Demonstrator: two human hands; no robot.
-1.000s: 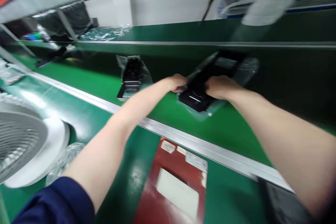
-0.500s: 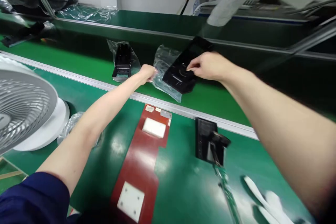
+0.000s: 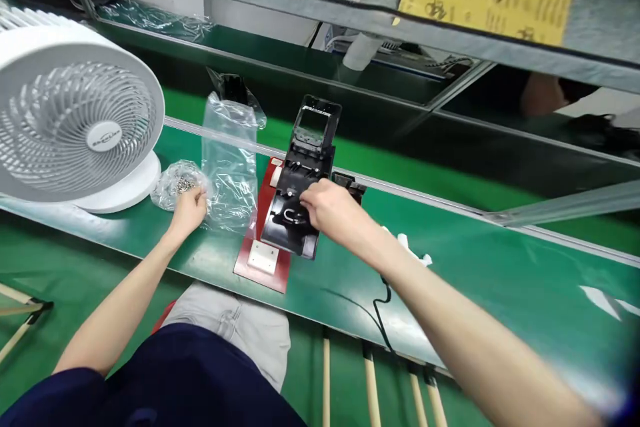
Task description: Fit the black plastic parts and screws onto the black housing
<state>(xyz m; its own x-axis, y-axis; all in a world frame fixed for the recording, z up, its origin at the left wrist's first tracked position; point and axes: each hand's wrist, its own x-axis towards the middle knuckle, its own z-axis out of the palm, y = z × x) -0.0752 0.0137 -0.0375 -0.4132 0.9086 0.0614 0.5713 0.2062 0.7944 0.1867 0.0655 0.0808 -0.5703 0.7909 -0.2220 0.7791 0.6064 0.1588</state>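
Observation:
My right hand (image 3: 324, 208) is closed on a black plastic part (image 3: 300, 180) with a small window at its far end, holding it tilted over a red mat (image 3: 264, 264) on the green bench. My left hand (image 3: 189, 207) grips the lower edge of an empty clear plastic bag (image 3: 227, 153), which stands up above the bench. Beside that hand lies a small clear bag of metal screws (image 3: 177, 184). On the green belt behind stands another black part in a bag (image 3: 233, 88).
A white desk fan (image 3: 75, 113) stands at the left of the bench. A black tool with a cable (image 3: 350, 184) and white cloth pieces (image 3: 413, 252) lie right of the mat. A shelf (image 3: 450, 33) with yellow paper hangs overhead. Someone's arm (image 3: 543, 92) shows across the belt.
Both hands pulled the black part and its bag back from the belt to the near bench. The part is now out of the bag, which stays in my left hand.

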